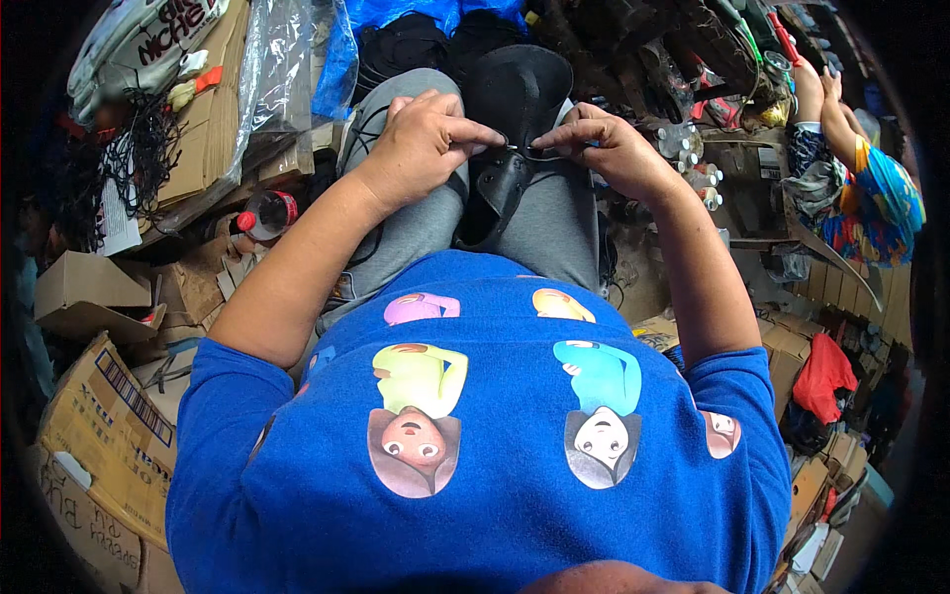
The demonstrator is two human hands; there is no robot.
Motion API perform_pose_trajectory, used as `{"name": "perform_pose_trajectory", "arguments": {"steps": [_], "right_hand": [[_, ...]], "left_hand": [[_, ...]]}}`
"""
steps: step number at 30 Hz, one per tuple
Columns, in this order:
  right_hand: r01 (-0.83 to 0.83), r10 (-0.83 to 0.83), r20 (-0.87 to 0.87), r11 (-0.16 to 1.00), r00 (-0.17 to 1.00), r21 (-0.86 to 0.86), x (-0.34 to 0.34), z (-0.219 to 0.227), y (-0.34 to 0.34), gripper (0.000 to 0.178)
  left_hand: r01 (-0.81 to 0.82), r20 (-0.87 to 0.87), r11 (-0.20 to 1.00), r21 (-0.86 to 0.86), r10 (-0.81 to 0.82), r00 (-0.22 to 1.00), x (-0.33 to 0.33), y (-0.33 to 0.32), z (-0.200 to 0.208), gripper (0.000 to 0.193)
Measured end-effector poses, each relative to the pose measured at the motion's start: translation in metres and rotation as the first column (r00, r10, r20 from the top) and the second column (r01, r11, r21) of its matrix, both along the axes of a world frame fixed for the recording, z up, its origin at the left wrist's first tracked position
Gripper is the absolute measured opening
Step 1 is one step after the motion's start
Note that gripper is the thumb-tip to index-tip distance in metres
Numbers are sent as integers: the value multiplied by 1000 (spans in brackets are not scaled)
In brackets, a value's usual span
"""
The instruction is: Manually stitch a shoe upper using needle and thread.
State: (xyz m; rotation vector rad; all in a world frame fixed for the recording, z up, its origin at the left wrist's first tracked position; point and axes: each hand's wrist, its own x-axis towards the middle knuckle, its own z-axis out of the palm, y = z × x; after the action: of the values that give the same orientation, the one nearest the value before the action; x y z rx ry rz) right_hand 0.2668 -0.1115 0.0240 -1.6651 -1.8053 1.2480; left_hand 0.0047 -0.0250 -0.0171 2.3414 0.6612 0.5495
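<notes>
A black leather shoe upper lies between my grey-trousered knees, its rounded toe part pointing away from me. Both hands meet over its middle, around the lacing eyelets. My left hand is closed, thumb and forefinger pinched on a thin black lace by a small shiny spot at the upper. From the right, my right hand pinches at the same place, with a dark strand running between its fingertips and the upper. Loops of black lace hang over my left knee. My fingers partly hide the lace ends.
More black shoe parts lie beyond my knees beside blue plastic sheeting. Flattened cardboard, a red-capped bottle and cardboard boxes are at left. Clear bottles stand at right; another person's arm shows at far right.
</notes>
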Motion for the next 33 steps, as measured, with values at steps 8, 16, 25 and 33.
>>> {"name": "perform_pose_trajectory", "arguments": {"steps": [8,16,25,33], "right_hand": [[-19,18,-26,999,1000,-37,0,3,6,36],[223,-228,-122,973,966,-56,-19,4,-13,33],[337,-361,-256,932,897,-132,-34,-5,-13,24],[285,-307,-181,948,934,-141,-27,-6,0,14]], "left_hand": [[102,59,995,-1,-102,993,13,10,7,21],[-58,-7,997,-52,58,998,-7,-9,5,23],[-170,-141,951,-257,137,981,15,-15,6,17],[-101,-28,993,-62,100,995,20,-6,8,10]]}}
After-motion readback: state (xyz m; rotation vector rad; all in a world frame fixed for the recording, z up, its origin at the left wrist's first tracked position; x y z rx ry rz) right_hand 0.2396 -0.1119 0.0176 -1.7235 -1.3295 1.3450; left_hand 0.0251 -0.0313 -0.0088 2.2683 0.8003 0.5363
